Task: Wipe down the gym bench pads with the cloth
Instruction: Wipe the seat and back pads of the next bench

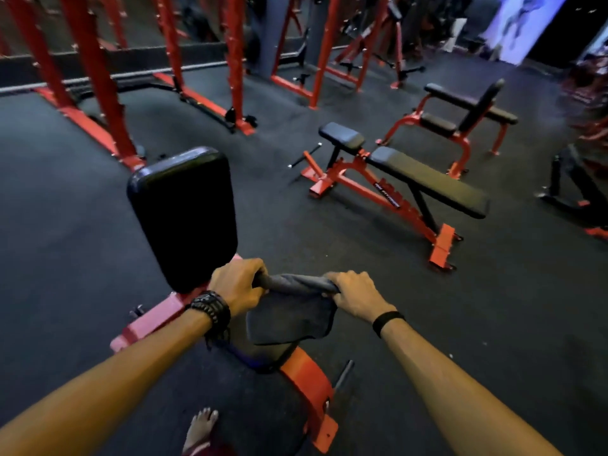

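Gripping a dark grey cloth (291, 315) by its top edge, left hand (237, 286) and right hand (357, 296) each curled round one end, cloth hanging between them above the near end of a red-framed bench. Standing just beyond the left hand, an upright black pad (184, 215). Farther off on the dark floor (65, 225), two more red benches (411, 182).

Single head-worn view, wide-angle, looking forward and steeply down along both forearms; left hand (237, 284) and right hand (357, 296) lie near, low centre; a pad (184, 212) stands just beyond them; a bench (427, 182) sits farther right; racks (98, 77) cross the far left; edges curve and blur.
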